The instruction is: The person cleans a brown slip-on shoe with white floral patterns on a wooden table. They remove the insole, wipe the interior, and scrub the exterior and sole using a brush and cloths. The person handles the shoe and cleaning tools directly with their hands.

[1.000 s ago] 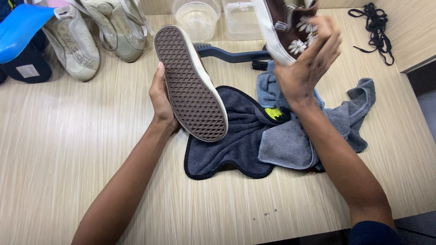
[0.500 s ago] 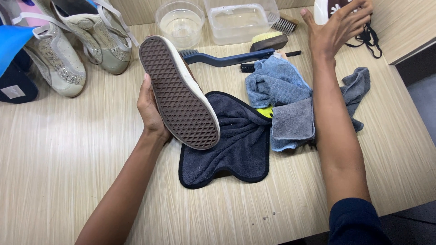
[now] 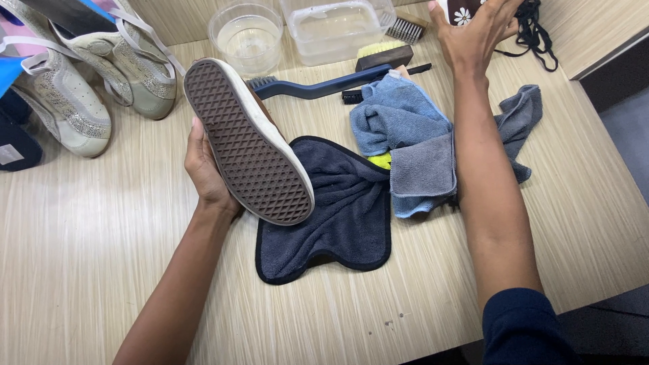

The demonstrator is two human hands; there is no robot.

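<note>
A: Shoe (image 3: 249,142) first: it is held sole-up above the wooden table (image 3: 81,270), over the edge of the dark blue cloth (image 3: 338,209). The left hand (image 3: 206,169) wraps its side, fingers mostly hidden behind it.

B: Looks like a one-sided hold, then. If it loosens, I'd expect the shoe to drop onto the cloth, or tip toward the long-handled brush (image 3: 318,86).

A: The right hand (image 3: 476,34) is stretched far out, fingers spread against a second shoe (image 3: 463,10) at the table's far edge; whether it actually clasps it, I cannot tell.

B: That forearm passes right over the blue and grey cloths (image 3: 412,142). It could drag them, or knock the water bowl (image 3: 247,37) nearby.
</note>
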